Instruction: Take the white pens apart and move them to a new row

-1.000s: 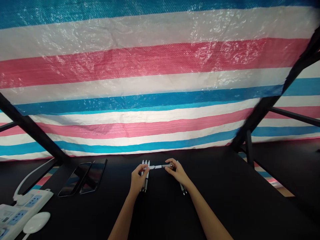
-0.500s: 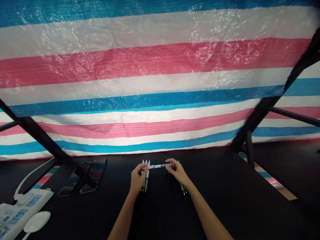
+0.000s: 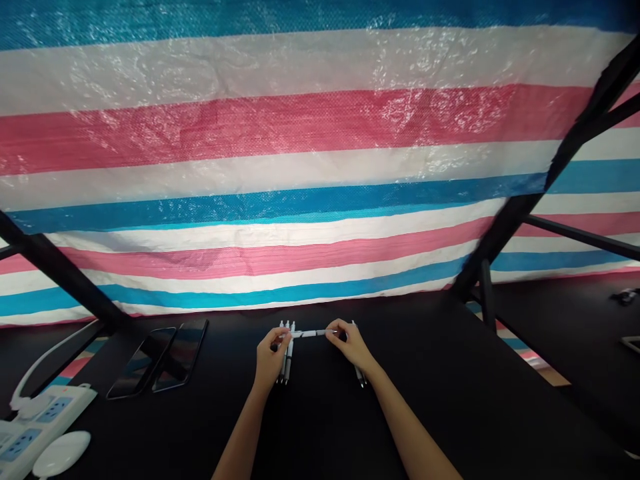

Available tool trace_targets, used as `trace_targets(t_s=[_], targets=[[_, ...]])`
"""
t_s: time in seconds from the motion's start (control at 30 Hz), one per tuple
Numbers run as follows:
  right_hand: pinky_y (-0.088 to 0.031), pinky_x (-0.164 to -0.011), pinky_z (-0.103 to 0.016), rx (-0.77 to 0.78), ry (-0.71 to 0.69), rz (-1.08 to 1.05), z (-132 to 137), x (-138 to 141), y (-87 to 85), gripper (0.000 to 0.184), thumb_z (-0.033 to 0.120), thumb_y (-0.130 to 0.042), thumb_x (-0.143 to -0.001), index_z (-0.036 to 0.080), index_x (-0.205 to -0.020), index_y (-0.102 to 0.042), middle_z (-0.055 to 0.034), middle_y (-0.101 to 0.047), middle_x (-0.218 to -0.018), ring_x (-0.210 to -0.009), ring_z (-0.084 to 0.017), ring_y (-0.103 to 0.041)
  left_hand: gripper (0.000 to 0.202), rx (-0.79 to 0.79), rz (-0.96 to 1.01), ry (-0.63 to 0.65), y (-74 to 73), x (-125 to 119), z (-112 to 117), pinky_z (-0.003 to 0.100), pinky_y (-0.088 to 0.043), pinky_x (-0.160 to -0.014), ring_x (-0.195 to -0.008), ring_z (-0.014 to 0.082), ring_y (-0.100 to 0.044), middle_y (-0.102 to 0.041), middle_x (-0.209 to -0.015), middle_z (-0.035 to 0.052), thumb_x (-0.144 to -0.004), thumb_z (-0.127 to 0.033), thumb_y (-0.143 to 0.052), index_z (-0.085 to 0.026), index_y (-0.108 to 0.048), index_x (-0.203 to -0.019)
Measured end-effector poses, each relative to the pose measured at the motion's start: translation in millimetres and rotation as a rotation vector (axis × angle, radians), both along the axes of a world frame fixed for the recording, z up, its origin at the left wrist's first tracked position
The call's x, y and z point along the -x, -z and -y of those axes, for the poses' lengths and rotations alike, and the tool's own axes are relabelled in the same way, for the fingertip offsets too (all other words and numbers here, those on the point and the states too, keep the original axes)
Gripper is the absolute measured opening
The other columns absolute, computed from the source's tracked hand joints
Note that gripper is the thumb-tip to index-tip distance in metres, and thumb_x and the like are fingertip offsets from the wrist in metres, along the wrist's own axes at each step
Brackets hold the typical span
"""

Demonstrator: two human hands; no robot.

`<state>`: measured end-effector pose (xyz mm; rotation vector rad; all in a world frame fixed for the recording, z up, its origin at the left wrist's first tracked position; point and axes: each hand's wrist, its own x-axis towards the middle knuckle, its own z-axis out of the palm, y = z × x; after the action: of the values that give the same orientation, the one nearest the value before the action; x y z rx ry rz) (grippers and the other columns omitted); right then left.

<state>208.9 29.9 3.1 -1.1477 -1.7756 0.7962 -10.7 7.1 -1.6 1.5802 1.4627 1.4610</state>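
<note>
In the head view, the change is small: the whole scene sits slightly further left, while the hands have barely altered their pose and the grip looks the same. A white pen (image 3: 309, 333) with dark bands lies level between the hands, apparently held just above the other pens, near the far edge of the black worktop (image 3: 450, 407). The left hand (image 3: 273, 355) pinches one end of it between thumb and curled fingers. The right hand (image 3: 351, 344) pinches the other end with thumb and forefinger, its remaining fingers curled; neither hand is spread.

Under the left hand, a row of pens (image 3: 286, 360) lies side by side, partly hidden by the palm, with tips toward the person. Under the right hand, more pens (image 3: 359, 375) lie close together, mostly hidden, so their number is hard to tell.

Toward the worktop's left side lie a smartphone (image 3: 141, 363) and a second smartphone (image 3: 180, 355), well apart from the hands. Nearer the left edge are a white power strip (image 3: 35, 433) and a white oval mouse (image 3: 61, 454). Beyond the far edge hangs a striped tarpaulin (image 3: 300, 133).
</note>
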Motion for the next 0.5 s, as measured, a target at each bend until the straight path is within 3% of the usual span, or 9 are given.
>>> trace_targets(t_s=[0.13, 0.3, 0.43, 0.5], targets=[[-0.04, -0.068, -0.032, -0.009, -0.006, 0.066, 0.8, 1.3, -1.6, 0.039, 0.044, -0.043, -0.088, 0.02, -0.061, -0.059, 0.0012, -0.056, -0.059, -0.059, -0.016, -0.054, 0.024, -0.003, 0.003, 0.0, -0.1, -0.4, -0.1, 0.026, -0.048, -0.063, -0.069, 0.0172, -0.061, -0.067, -0.076, 0.0045, -0.075, -0.04, -0.059, -0.017, -0.067, -0.08], [-0.041, -0.069, -0.032, -0.011, 0.012, 0.042, 3.0, 2.3, -4.2, 0.024, 0.044, -0.051, -0.084, 0.023, -0.089, -0.062, 0.0015, -0.059, -0.068, -0.066, -0.017, -0.056, 0.026, 0.01, 0.0, -0.017, -0.2, -0.5, -0.4, 0.026, -0.048, -0.063, -0.068, 0.0169, -0.06, -0.067, -0.076, 0.0049, -0.076, -0.04, -0.057, -0.016, -0.067, -0.082], [-0.04, -0.064, -0.03, -0.022, -0.035, 0.1, 4.3, 3.3, -6.3, 0.035, 0.044, -0.042, -0.089, 0.02, -0.069, -0.058, 0.001, -0.058, -0.064, -0.062, -0.016, -0.055, 0.026, 0.016, 0.002, -0.006, 0.1, 0.4, -0.7, 0.027, -0.047, -0.063, -0.069, 0.0176, -0.06, -0.067, -0.076, 0.0051, -0.077, -0.04, -0.056, -0.016, -0.067, -0.082], [-0.04, -0.07, -0.033, -0.059, 0.003, 0.191, 5.8, 4.6, -7.0, 0.037, 0.043, -0.038, -0.092, 0.021, -0.07, -0.06, 0.0014, -0.058, -0.061, -0.062, -0.017, -0.055, 0.025, 0.013, 0.009, -0.007, 0.3, 0.9, -1.0, 0.027, -0.047, -0.064, -0.07, 0.018, -0.061, -0.067, -0.078, 0.0055, -0.076, -0.039, -0.057, -0.016, -0.067, -0.081]])
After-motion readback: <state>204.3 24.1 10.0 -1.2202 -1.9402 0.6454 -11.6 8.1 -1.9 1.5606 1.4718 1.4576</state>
